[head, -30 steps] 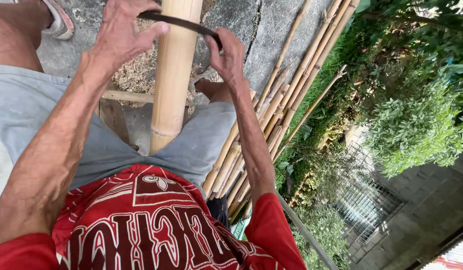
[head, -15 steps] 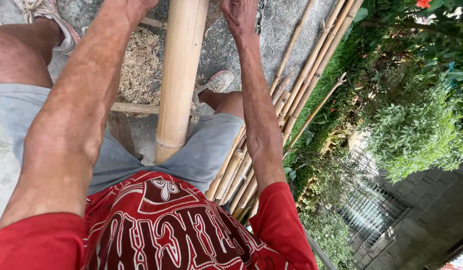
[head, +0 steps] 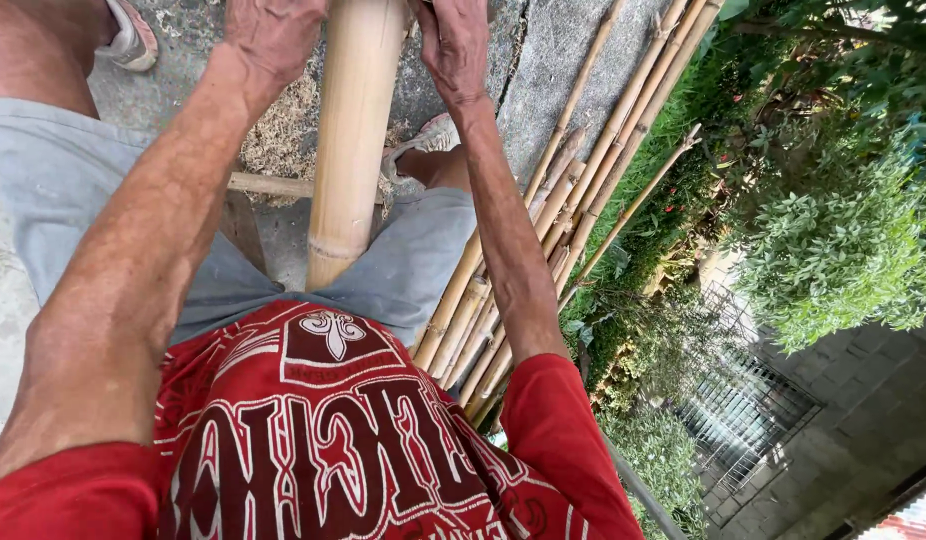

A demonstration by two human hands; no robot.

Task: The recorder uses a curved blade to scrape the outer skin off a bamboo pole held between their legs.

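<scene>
Here, a thick bamboo pole (head: 353, 140) is lying lengthwise between the person's knees, its cut end resting against the grey shorts (head: 403, 270) and its far part running out past the top of the view. The left hand (head: 273, 35) is sitting just left of the pole, the right hand (head: 453, 40) just right of it; both are cut off at the top, so I cannot tell whether the fingers are gripping anything. Shavings (head: 283, 130) are lying on the concrete ground (head: 563, 70) left of the pole. Thinner bamboo canes (head: 553, 210) are lying bundled along the ground's right edge, beside green bushes (head: 833, 240).
</scene>
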